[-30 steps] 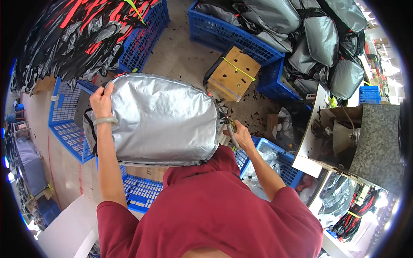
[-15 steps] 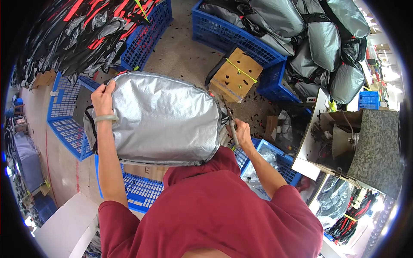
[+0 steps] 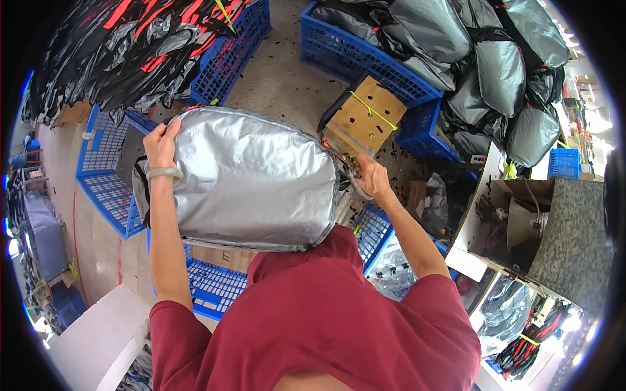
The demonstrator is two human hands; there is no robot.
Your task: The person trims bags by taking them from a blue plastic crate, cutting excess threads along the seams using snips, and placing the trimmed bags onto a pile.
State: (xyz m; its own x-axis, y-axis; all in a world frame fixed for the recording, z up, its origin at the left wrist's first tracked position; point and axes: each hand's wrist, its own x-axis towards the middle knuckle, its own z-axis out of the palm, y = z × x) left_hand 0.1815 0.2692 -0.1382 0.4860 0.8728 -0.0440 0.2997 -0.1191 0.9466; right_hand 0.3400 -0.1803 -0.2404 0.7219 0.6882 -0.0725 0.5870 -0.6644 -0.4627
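Observation:
A silver bag with black edging lies across my front, its rounded end toward my right. My left hand is closed on its left end, fingers over the top corner and a pale bangle at the wrist. At the bag's right end my right hand is closed round scissors. A grey curved handle shows below the fingers, and the blades lie by the bag's black edge. Whether they touch the fabric I cannot tell.
Beyond the bag stands a holed cardboard box with a yellow strap. Blue crates of silver bags are at the far right. Black, red and silver pieces heap at the far left. A metal-sided machine stands to my right.
My right hand has moved up and slightly right with the scissors, closer along the bag's right edge. My left hand keeps its hold. The whole view has shifted slightly.

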